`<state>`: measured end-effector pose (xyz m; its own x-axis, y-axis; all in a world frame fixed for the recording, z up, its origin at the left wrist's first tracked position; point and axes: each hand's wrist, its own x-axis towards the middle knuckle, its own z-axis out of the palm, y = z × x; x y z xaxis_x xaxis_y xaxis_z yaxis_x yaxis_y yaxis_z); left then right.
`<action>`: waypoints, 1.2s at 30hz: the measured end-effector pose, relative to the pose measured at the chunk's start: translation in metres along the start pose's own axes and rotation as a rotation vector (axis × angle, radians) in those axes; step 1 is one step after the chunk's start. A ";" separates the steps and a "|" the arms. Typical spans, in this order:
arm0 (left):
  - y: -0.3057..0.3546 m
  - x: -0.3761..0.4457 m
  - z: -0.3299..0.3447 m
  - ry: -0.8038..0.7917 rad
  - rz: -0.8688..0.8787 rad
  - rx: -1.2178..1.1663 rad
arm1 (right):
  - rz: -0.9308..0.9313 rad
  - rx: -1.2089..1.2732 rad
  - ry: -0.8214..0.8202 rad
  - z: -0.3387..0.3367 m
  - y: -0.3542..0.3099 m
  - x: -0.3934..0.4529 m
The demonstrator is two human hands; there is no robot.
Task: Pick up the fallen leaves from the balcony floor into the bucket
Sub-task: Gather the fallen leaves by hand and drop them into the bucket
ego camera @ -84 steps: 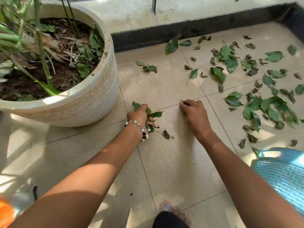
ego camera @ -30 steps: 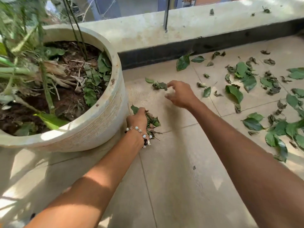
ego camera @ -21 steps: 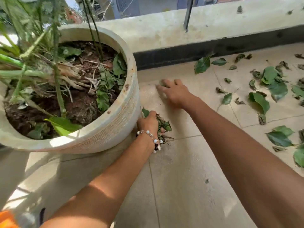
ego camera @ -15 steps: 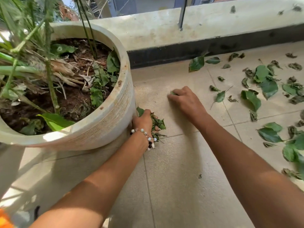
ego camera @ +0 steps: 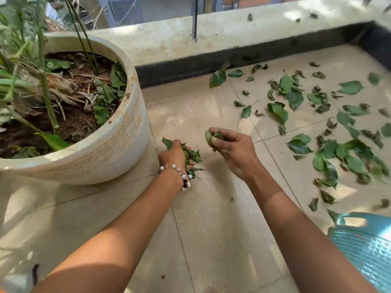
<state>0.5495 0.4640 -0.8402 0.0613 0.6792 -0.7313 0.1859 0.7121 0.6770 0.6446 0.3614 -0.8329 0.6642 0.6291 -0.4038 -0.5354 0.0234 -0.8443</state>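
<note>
The left hand [ego camera: 174,154] is curled around a thick bunch of leaves [ego camera: 191,158], just beside the big cream planter [ego camera: 118,144]. On its wrist sits a bead bracelet [ego camera: 176,171]. This grip is pressed tight around the bunch, and leaf tips stick out above the knuckles and below the wrist.

The right hand [ego camera: 231,151] is raised a little over the tiled floor [ego camera: 211,229], near the left hand but not touching it. Its fingers and thumb pinch a few small leaves [ego camera: 212,136] at the fingertips.

Many fallen leaves [ego camera: 330,127] lie scattered on the floor to the right, some fresh green, some dry and curled. One large leaf [ego camera: 218,78] leans against the dark base of the balcony wall [ego camera: 211,30].

The light blue bucket [ego camera: 368,250] stands at the lower right corner, only partly in view, well apart from both hands. I cannot tell what is inside it.
</note>
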 end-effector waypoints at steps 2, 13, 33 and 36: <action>-0.002 -0.009 -0.002 -0.001 -0.020 -0.007 | 0.026 0.173 -0.066 0.005 0.005 -0.022; -0.017 -0.055 0.016 -0.082 -0.075 -0.130 | -0.154 0.103 0.170 0.032 0.028 -0.068; 0.103 -0.321 0.018 -0.280 -0.133 -0.019 | -0.052 0.425 0.536 0.060 -0.199 -0.214; 0.125 -0.394 0.005 -0.327 -0.114 0.040 | -0.021 0.491 0.604 0.070 -0.247 -0.272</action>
<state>0.5538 0.2843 -0.4677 0.3476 0.4983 -0.7943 0.2477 0.7682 0.5903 0.5599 0.2391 -0.4899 0.7704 0.0952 -0.6304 -0.5954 0.4610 -0.6580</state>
